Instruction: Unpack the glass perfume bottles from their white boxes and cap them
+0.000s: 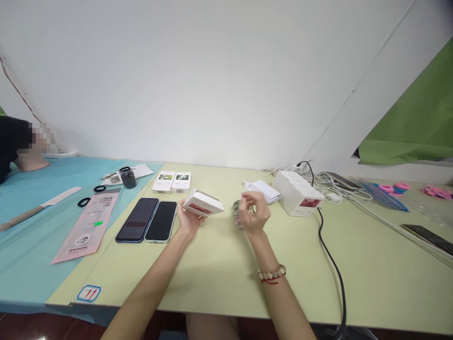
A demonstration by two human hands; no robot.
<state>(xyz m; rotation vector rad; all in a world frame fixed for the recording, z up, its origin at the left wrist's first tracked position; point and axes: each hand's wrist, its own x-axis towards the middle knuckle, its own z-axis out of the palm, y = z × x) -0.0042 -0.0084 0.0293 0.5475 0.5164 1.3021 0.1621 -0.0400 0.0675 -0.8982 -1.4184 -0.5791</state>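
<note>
My left hand [188, 218] is closed on a small white box [203, 203] with a red label, held just above the pale green table [219, 274]. A little to the right, my right hand [254, 212] is curled around a small clear glass bottle [238, 210]; a bead bracelet sits on that wrist. Two dark smartphones [146, 220] lie face up side by side just left of my left hand. Behind them rest two small white boxes [171, 182].
A bigger white box [297, 192] and folded white paper [264, 190] lie behind my right hand, with white cables and a black cable [331, 259] running off the front edge. On the blue mat at left: pink packet [88, 226], knife [38, 208], dark jar [128, 177]. Another person sits far left.
</note>
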